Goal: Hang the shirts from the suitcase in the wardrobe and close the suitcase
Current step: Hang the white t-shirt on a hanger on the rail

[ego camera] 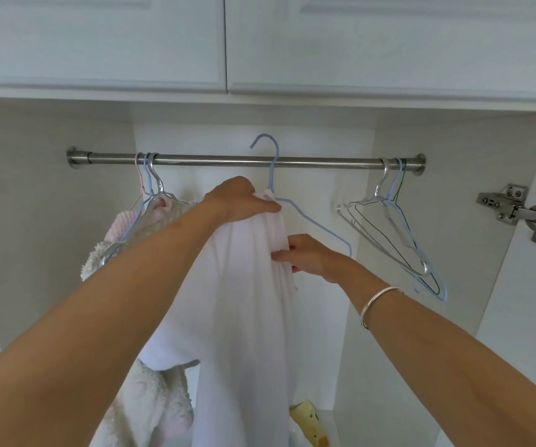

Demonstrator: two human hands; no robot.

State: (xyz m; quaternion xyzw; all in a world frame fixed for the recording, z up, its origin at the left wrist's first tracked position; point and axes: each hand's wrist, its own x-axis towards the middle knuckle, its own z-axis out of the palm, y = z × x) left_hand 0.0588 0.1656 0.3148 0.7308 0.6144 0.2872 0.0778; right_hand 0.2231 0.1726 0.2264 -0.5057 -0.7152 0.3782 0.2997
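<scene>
A white shirt (237,301) hangs down in front of the open wardrobe, partly on a light blue wire hanger (312,221). The hanger's hook rises above the steel rail (228,161) and does not sit on it. My left hand (241,198) grips the shirt's top at the hanger's neck. Lower right, my right hand (305,256) pinches the shirt's edge, and the hanger's bare right arm sticks out beyond it. The suitcase is out of view.
Fluffy pink and cream garments (137,227) hang on hangers at the rail's left end. Several empty wire hangers (399,233) hang at the right end. White upper cabinet doors (99,43) are shut. A door hinge (518,211) juts out at right. A yellow item (308,421) lies low down.
</scene>
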